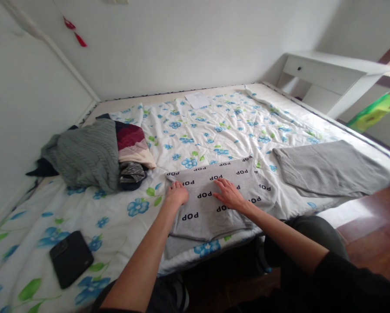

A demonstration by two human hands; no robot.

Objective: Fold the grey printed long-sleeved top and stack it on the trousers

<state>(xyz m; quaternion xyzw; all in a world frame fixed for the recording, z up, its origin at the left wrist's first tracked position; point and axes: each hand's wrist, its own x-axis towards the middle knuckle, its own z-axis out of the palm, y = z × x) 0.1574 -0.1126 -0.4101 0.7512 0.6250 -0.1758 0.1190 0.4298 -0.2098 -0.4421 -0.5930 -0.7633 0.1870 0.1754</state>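
Hands lay open and flat, fingers spread, gripping nothing: the left hand [177, 194] and right hand [229, 194] rested on a grey POP-print sweatshirt [212, 219] at the bed's edge. Left of the sweatshirt were a black phone [71, 259], a blue-flowered quilt [214, 130], a cable-knit sweater [87, 154] and piled clothes [132, 150]; to its right, a ribbed grey garment [331, 169]; beyond it, a white desk [325, 74].

White walls [181, 48], white desk [321, 71], dark wooden floor [375, 248].
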